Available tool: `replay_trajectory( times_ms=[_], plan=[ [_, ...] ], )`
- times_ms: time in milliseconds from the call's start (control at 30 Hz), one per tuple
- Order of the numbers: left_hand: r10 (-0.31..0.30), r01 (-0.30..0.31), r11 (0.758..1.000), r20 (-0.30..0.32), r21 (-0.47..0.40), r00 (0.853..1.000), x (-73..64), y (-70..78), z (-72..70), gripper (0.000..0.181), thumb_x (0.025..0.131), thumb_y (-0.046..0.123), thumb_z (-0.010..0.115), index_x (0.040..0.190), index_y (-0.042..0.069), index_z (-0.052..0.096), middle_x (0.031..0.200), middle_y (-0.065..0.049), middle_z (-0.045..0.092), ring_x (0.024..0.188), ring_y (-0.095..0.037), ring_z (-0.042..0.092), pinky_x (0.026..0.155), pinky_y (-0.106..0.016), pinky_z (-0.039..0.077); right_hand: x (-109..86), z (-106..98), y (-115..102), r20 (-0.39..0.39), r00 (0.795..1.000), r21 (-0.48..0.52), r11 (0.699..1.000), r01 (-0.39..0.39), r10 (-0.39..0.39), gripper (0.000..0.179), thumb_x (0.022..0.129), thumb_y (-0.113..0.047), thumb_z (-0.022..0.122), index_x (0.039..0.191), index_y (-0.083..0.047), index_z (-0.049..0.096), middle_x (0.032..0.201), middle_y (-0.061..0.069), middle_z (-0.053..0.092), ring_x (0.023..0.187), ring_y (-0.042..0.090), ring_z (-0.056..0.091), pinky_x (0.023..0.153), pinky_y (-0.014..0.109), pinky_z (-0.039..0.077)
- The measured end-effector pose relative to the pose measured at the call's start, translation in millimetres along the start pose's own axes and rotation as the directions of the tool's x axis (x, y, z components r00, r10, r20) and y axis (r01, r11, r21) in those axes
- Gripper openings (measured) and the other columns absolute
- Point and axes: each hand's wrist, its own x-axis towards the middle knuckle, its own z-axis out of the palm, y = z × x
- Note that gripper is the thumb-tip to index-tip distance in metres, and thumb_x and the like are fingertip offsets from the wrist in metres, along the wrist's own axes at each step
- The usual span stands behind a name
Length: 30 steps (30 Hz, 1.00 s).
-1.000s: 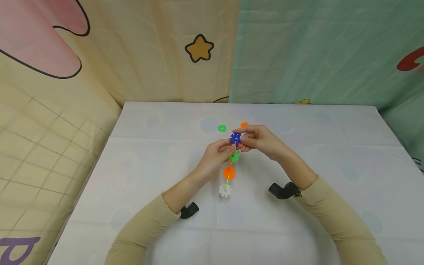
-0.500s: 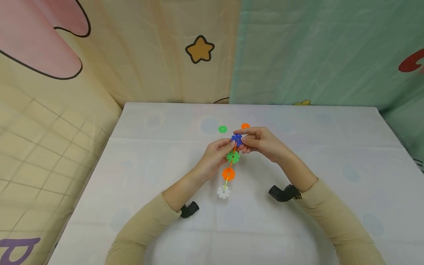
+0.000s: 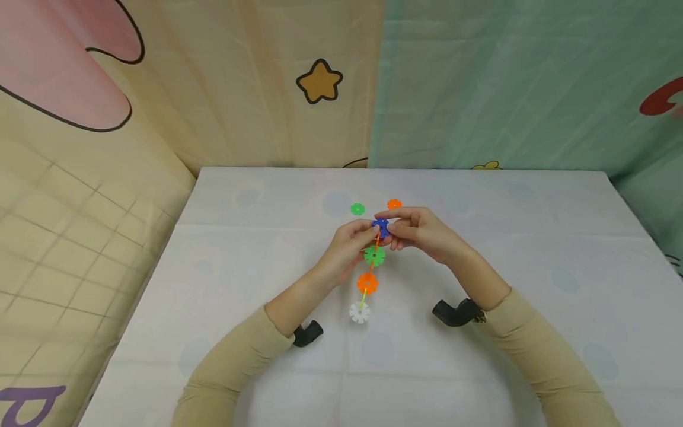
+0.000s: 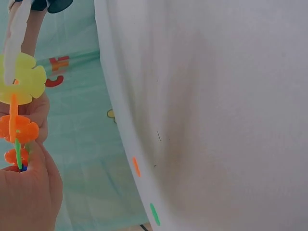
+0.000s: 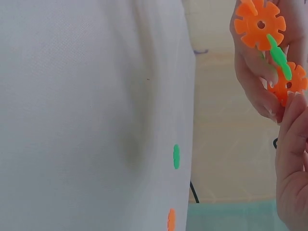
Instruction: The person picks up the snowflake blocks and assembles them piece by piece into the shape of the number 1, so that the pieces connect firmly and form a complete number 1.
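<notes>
A chain of interlocking snowflake discs hangs between my hands above the table. At its top is a blue disc (image 3: 381, 228); below come a green disc (image 3: 374, 255), an orange disc (image 3: 367, 283) and a white disc (image 3: 360, 312), with edge-on discs linking them. My left hand (image 3: 347, 252) pinches the chain's upper end, thumb at the blue disc's lower left. From the other side my right hand (image 3: 424, 231) pinches the blue disc between thumb and fingers. In the left wrist view a yellow disc (image 4: 24, 79) hangs nearest the camera. Fingers partly hide the upper joints.
On the white-covered table (image 3: 245, 284), a loose green disc (image 3: 357, 209) and a loose orange disc (image 3: 394, 204) lie just beyond the hands. Black curved wrist pieces (image 3: 458, 312) stick out at both cuffs. Patterned curtains hang behind and beside the table.
The chain's lower end has shifted slightly left and toward me, and its green disc has turned more face-on. My left thumb has moved up to the blue disc. Both hands keep their hold.
</notes>
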Motion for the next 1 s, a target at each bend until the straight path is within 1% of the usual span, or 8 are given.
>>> replay_trajectory(
  times_ms=[100,200,367,533,633,733,900,1000],
  plan=[
    [-0.002,0.002,1.0,0.007,-0.006,1.0,0.0,-0.4,-0.3,0.024,0.097,0.007,0.049,0.113,-0.009,0.054,0.089,-0.005,0.064,0.081,-0.013,0.06,0.077,-0.024,0.051,-0.5,0,0,0.003,1.0,0.003,1.0,-0.009,0.009,0.04,0.095,-0.001,0.049,0.133,0.01,0.042,0.07,0.002,0.063,0.063,0.01,0.059,0.064,0.021,0.052],
    [-0.015,0.015,1.0,0.0,-0.013,1.0,0.5,-1.1,-0.2,0.022,0.097,0.007,0.048,0.112,-0.008,0.055,0.09,-0.005,0.065,0.079,-0.012,0.061,0.077,-0.023,0.051,-0.5,0,2,0.002,1.0,0.004,1.0,-0.013,0.013,0.041,0.094,-0.002,0.049,0.133,0.01,0.042,0.07,0.001,0.063,0.062,0.011,0.059,0.063,0.021,0.051],
    [-0.035,0.035,0.999,-0.018,-0.023,0.999,0.6,-1.5,0.5,0.02,0.097,0.007,0.049,0.111,-0.006,0.055,0.091,-0.006,0.065,0.079,-0.012,0.061,0.074,-0.021,0.05,0.6,-2,5,0.002,1.0,-0.016,1.0,-0.012,0.013,0.04,0.094,-0.003,0.05,0.132,0.009,0.044,0.071,0.003,0.064,0.063,0.011,0.059,0.063,0.022,0.051],
    [-0.042,0.042,0.999,-0.037,-0.008,0.998,0.8,-1.7,0.1,0.021,0.097,0.007,0.049,0.112,-0.006,0.055,0.095,-0.009,0.065,0.083,-0.016,0.062,0.076,-0.022,0.051,0.6,-6,6,-0.016,1.0,-0.052,0.998,-0.019,0.018,0.038,0.095,-0.006,0.05,0.131,0.006,0.046,0.076,0.005,0.064,0.066,0.014,0.059,0.068,0.027,0.052],
    [-0.052,0.054,0.998,-0.058,0.019,0.997,1.1,-1.9,-1.0,0.022,0.096,0.008,0.05,0.113,-0.005,0.056,0.097,-0.009,0.063,0.084,-0.016,0.061,0.076,-0.023,0.051,0.2,-11,6,-0.059,0.998,-0.052,0.998,-0.019,0.016,0.036,0.095,-0.007,0.05,0.129,0.006,0.047,0.079,0.006,0.064,0.067,0.014,0.058,0.07,0.028,0.053],
    [-0.066,0.068,0.997,-0.076,0.035,0.995,1.4,-1.7,-2.4,0.023,0.097,0.01,0.051,0.114,-0.003,0.056,0.098,-0.009,0.063,0.085,-0.015,0.061,0.079,-0.025,0.051,0.5,-16,7,-0.12,0.993,-0.011,1.0,-0.014,0.013,0.032,0.095,-0.008,0.05,0.125,0.005,0.049,0.082,0.005,0.063,0.069,0.015,0.058,0.071,0.026,0.053],
    [-0.08,0.084,0.995,-0.084,0.046,0.993,1.8,-1.6,-3.7,0.024,0.097,0.012,0.05,0.114,-0.002,0.057,0.103,-0.009,0.062,0.087,-0.016,0.06,0.085,-0.03,0.05,1.6,-25,8,-0.209,0.978,0.06,0.998,-0.013,0.025,0.024,0.092,-0.005,0.056,0.116,-0.004,0.055,0.082,0.0,0.065,0.074,0.015,0.061,0.072,0.023,0.052],
    [-0.086,0.09,0.995,-0.088,0.049,0.992,2.0,-2.2,-4.0,0.023,0.097,0.013,0.051,0.114,-0.001,0.057,0.105,-0.01,0.062,0.088,-0.016,0.06,0.084,-0.03,0.05,3.3,-31,10,-0.238,0.971,0.058,0.998,-0.023,0.036,0.024,0.09,-0.001,0.058,0.113,-0.007,0.056,0.081,-0.002,0.065,0.076,0.014,0.062,0.074,0.023,0.052]
  ],
)
